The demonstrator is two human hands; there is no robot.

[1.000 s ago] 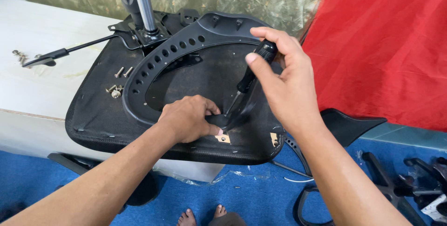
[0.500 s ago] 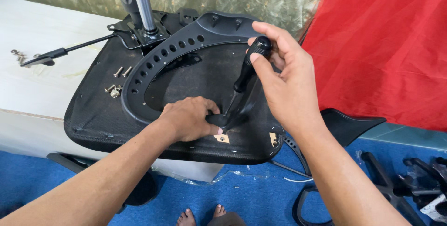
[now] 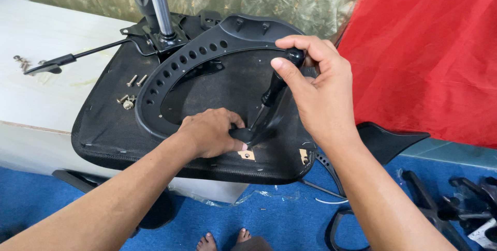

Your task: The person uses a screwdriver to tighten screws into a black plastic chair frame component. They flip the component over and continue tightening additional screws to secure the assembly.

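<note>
Our right hand (image 3: 318,88) has its grip clamped on the black screwdriver (image 3: 277,88), tip down on the upturned chair seat (image 3: 111,127) lying on the tabletop (image 3: 46,93). Our left hand (image 3: 209,132) pinches the armrest bracket (image 3: 196,57) at the seat's near edge. Loose screws (image 3: 129,90) lie on the seat's left side.

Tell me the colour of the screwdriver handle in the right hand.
Black: the screwdriver handle in the right hand, clearest in the head view.

Screwdriver (image 3: 273,91) tip hidden by left hand (image 3: 209,133).
</note>
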